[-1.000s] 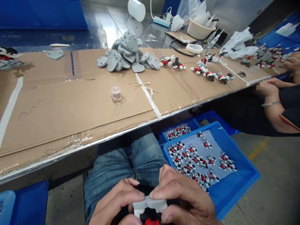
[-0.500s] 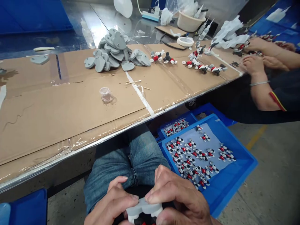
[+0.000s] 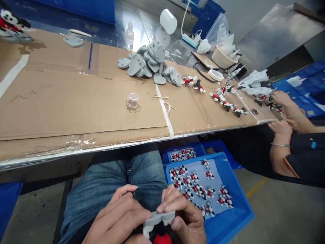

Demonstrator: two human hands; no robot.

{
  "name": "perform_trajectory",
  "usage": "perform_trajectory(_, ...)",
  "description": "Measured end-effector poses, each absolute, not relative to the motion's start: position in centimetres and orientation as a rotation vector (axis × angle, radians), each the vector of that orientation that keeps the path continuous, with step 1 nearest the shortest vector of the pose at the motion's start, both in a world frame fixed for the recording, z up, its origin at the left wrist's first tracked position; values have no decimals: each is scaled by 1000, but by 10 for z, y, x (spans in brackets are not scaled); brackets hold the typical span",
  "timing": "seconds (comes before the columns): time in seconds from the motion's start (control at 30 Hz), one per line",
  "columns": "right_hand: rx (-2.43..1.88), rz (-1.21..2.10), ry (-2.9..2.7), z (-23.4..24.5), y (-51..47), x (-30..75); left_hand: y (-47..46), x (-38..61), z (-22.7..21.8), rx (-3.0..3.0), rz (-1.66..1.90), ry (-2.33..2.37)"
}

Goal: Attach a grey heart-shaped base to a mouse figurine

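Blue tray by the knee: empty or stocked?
Stocked. The blue tray holds many small red-and-black figures, spread loosely over a grey sheet.

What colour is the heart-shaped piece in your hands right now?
Grey, the heart piece pinched between left hand and right hand; head view.

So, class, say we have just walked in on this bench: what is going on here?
A seated person holds a grey heart-shaped base over their lap with both hands, left hand and right hand pinching it against a black and red figure. More grey bases lie heaped on the cardboard-covered table, and a blue tray of small figures sits by their knee. At the right, a co-worker's hands are at the table among more figures.
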State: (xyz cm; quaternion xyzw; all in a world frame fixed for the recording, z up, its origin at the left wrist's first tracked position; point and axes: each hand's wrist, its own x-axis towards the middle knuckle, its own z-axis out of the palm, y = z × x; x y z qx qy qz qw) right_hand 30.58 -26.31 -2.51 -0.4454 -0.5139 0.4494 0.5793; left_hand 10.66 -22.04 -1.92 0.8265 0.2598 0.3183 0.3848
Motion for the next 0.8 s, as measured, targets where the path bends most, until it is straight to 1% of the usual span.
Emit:
perform_trajectory(0.17,-1112,1072,-1167,-30,-265,307,-218,113,-24,2036,825,623)
perform_trajectory(0.37,-1067,1116,-1188,-32,-266,310,-226,114,-27,2066,822,603)
perform_trajectory(0.53,-1062,1143,-1304,-28,-266,318,-227,114,-23,2116,804,613)
perform_trajectory(0.8,-1116,1083,-1338,-21,-267,318,-224,112,-12,2149,783,662)
